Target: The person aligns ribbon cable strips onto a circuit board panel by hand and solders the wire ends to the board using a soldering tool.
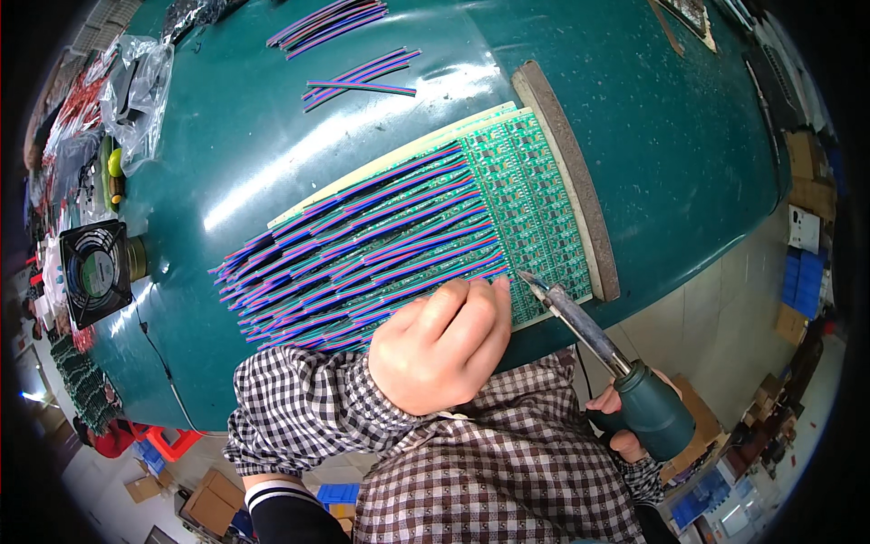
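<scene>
Soldering iron (pixel 589 335) slants at four o'clock, wrapped in the right hand's (pixel 605 401) fingers; its tip is at the green circuit boards (pixel 535 190) mid-surface, contact unclear; at six o'clock, the left hand (pixel 444 344) curls its fingers by the nearest ribbon wires (pixel 362 245), though I cannot tell whether they pinch one; a bar (pixel 573 172) borders the boards at two; loose wires (pixel 362 74) lie at eleven.
</scene>
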Demonstrator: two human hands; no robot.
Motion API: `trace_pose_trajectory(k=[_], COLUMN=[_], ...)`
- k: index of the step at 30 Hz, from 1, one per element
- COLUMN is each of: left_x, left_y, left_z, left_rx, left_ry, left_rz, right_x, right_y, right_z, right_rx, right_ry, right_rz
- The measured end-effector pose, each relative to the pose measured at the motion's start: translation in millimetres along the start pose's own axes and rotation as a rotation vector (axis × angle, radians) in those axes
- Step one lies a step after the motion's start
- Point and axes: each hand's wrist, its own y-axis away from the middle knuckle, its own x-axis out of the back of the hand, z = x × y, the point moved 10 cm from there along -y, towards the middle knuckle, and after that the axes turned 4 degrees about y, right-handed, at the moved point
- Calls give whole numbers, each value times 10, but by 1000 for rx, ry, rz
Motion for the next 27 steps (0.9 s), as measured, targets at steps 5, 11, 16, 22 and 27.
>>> trace_pose_trajectory(k=[5,11,16,22,27], left_x=[-11,-4,8,-15,-22], left_y=[10,-1,-22,2,5], left_z=[10,17,-1,11,16], left_rx=[-18,-17,18,-4,0], left_ry=[6,-7,35,-12,-24], left_rz=[16,21,18,24,23], right_x=[0,-9,-26,-24,3], right_y=[5,4,-3,-17,17], right_z=[-1,-2,-7,-26,3], right_rx=[8,0,45,41,22], right_ry=[-1,7,9,22,-2], right_rz=[4,-9,-14,-9,19])
